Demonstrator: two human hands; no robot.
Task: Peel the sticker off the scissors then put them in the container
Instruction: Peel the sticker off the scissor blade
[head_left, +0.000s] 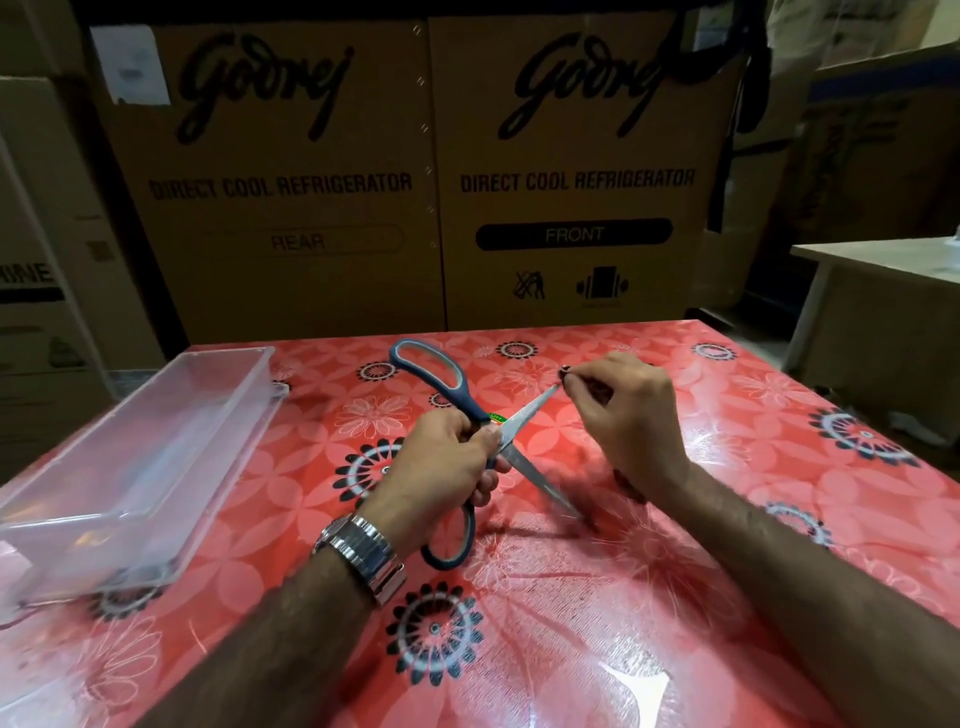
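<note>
Scissors (470, 410): lying open above the red tablecloth (649, 597), right of the clear container (156, 415). Left hand (441, 467) is clenching the pivot beside the green sticker (497, 417); right hand (631, 410) is pinching a blade tip. Risk: a slipping pinch is likely nicking fingertips.

The glossy red flowered oilcloth on the surface (675, 597) throws back white glare, smooth as plastic film. My blue plastic-handled scissors (470, 405) have matt handles with paler inlay and bare metal blades, dull grey with a faint sheen. A small green and orange paper sticker (497, 417) sits near the pivot. The clear plastic rectangular container (171, 415) is transparent, smooth and slightly cloudy. My polished silver metal link wristwatch (363, 551) shines. The brown cardboard boxes (291, 208) behind look matt, printed black.
</note>
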